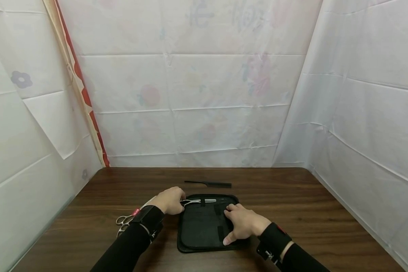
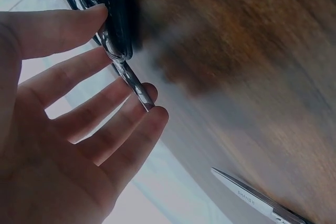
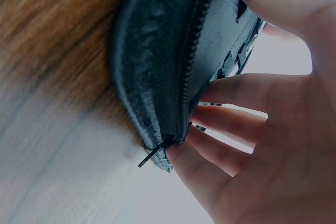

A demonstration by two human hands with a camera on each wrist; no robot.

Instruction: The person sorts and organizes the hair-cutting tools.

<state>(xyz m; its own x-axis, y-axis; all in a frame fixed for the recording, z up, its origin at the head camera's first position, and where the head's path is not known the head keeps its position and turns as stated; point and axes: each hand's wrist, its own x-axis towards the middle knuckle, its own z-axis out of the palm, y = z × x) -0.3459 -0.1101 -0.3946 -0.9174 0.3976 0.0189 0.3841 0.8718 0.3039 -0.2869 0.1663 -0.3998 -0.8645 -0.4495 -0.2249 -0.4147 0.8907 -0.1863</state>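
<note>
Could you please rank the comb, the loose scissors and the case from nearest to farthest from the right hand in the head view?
1. Case: touching the right hand, at its left.
2. Comb: past the case's far edge.
3. Loose scissors: off to the left of the case.

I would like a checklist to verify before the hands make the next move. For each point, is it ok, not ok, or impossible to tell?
1. Silver scissors held: ok; the left hand's grip pinches the handle.
2. Loop over them: ok; a black loop crosses them.
3. Case supported: ok; the right hand's grip touches its right side.
4. Zip open: ok; inner lining shows.
5. Comb clear of the case: ok; it lies beyond it.
6. Other scissors clear of the left wristband: cannot tell; they overlap in the head view.
</note>
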